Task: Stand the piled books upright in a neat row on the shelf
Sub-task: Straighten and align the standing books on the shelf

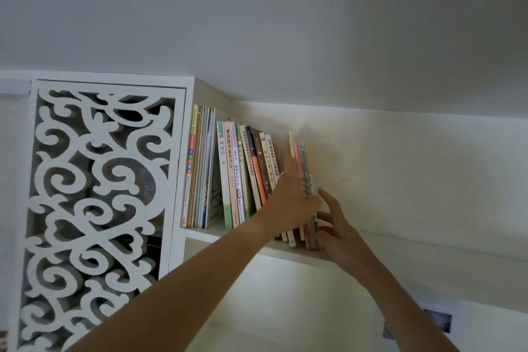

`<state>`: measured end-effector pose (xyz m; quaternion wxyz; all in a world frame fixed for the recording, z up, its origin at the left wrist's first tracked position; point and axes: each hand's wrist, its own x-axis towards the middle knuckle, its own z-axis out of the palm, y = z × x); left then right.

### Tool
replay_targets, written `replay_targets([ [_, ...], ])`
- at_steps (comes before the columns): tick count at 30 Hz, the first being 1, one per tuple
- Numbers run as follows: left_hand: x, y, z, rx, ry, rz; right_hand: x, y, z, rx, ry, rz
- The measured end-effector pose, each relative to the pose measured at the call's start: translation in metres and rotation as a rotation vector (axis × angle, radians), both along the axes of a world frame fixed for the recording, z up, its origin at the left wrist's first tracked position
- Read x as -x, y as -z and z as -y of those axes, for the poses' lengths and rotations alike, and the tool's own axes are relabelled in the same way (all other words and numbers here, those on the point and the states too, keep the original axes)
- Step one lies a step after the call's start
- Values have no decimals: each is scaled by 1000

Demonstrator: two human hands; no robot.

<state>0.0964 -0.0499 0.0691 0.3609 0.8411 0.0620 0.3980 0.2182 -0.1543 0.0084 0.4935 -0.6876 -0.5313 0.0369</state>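
Note:
A row of books stands on a high white shelf, most leaning slightly left. At the row's right end stand a few thin books with yellow, pink and teal spines. My left hand reaches up across the row and lies flat against the left side of these thin books, its fingers among them. My right hand has its fingers spread and presses on the right side and lower edge of the same thin books. Both arms hide the lower part of the middle books.
A white carved lattice panel closes the cabinet to the left of the shelf. The shelf board runs on to the right along a pale wall. The ceiling hangs close above. Small pictures are stuck on the wall lower right.

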Motion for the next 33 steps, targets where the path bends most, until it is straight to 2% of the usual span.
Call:
replay_targets([
  [3, -7, 7, 2, -170, -316, -25, -2, 1, -1, -16, 28, -12],
  [6, -12, 15, -7, -456, -685, 127, 2, 0, -1, -5, 74, -15],
  [8, -21, 27, -26, -602, -817, 226, 3, -2, -3, 19, 103, -3],
  [14, -13, 76, -76, -766, -658, 178, 1, -7, -9, 139, 140, 68],
  [18, -11, 78, -95, -850, -558, 135, -8, -5, -12, 142, 143, 54],
  [28, -18, 77, -107, -917, -606, 210, -9, -5, -35, 183, 101, 161],
  [33, -13, 78, -103, -886, -589, 224, -3, -4, -36, 183, 99, 118],
])
